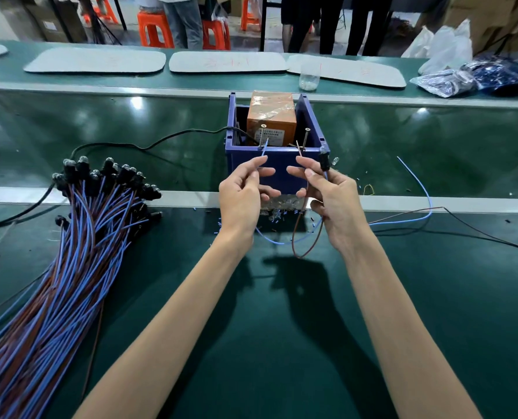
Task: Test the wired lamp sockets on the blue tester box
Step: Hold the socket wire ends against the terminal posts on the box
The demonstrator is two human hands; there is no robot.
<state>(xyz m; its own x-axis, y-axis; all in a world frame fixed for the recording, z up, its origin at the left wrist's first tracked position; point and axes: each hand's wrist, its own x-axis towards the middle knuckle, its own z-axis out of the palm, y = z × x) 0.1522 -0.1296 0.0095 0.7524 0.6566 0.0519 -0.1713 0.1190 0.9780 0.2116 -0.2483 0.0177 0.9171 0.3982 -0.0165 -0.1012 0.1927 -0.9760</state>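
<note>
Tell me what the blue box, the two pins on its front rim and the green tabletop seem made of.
The blue box looks like moulded plastic: even matte colour, ribbed corners. The two pins look metal, likely screws: thin grey shafts, flat heads. The green tabletop seems a smooth rubbery or vinyl belt, semi-gloss, mirroring ceiling lights.

left hand (242, 193) pinching blue wire (263, 152), right hand (332, 196) pinching brown wire (300, 151), both stretched forward

Three flat grey mats (94, 60) lie in a row on the far side of the green table (282, 343). A clear plastic cup (309, 77) stands on the right-hand mat, with plastic bags (463, 68) heaped further right. Orange stools (155, 28), standing people (312, 22) and cardboard boxes (493, 19) are behind the table.
</note>
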